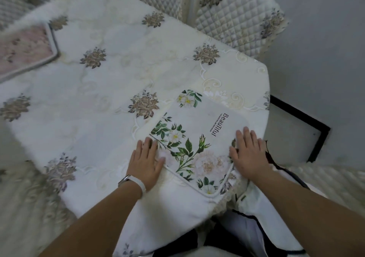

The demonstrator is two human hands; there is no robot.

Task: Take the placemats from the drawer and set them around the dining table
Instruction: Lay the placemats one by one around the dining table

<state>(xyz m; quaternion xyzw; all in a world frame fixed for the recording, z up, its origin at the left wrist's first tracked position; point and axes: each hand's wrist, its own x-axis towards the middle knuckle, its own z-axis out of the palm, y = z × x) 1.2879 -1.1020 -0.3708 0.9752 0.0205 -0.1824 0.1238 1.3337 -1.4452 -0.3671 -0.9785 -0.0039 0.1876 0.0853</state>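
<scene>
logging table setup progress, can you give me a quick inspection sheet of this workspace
surface: dining table under a white tablecloth with embroidered flowers
job's things: white floral placemat lies at the near right corner, askew to the table edge; pink placemat lies at the far left, partly out of frame
clutter: nothing seen
grippers: left hand rests flat on the white floral placemat's left edge; right hand rests flat on its right edge
cables: nothing seen
surroundings: quilted chair at the table's far side
</scene>
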